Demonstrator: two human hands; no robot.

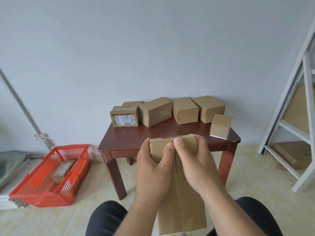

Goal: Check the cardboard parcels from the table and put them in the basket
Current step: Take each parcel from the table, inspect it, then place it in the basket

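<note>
I hold a long cardboard parcel upright above my knees, in front of the dark wooden table. My left hand grips its left side and my right hand grips its right side, with both thumbs pressed together on the taped top seam. Several more cardboard parcels stand along the back of the table, among them one with a white label and a small one at the right edge. On the floor to the left sits the red plastic basket with one labelled parcel inside.
A white metal shelf frame holding flat cardboard stands at the right. A grey pipe runs down the wall at the left, beside a grey bag. Tiled floor lies between table and basket. My dark-trousered knees are at the bottom.
</note>
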